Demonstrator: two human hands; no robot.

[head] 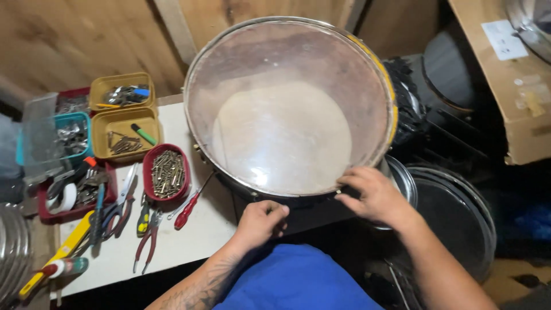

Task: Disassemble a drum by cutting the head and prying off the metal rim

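1. Drum, large and round with a clear skin and metal hoop [290, 109], is gripped at its near rim: left hand [259, 223] has fingers curled shut on the dark shell, right hand [374, 195] fingers spread, pressing the hoop.
2. Judging by this, rim fitting is underway; next needs steady, even grip.
3. It stands on the white worktop [195, 235], skin facing up, axis tilted toward the viewer.
4. A red bowl of screws [166, 172] lies left.

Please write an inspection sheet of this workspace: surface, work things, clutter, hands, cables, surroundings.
Surface: white table, crowded at left.
Job's things: drum tilted, clear head facing the camera.
Clutter: red bowl of screws, yellow trays, red screwdriver, pliers.
Grips: left hand on the drum's lower shell; right hand on its rim.
Cables: nothing seen.
Surroundings: wooden wall, cardboard box, dark drum parts at right.
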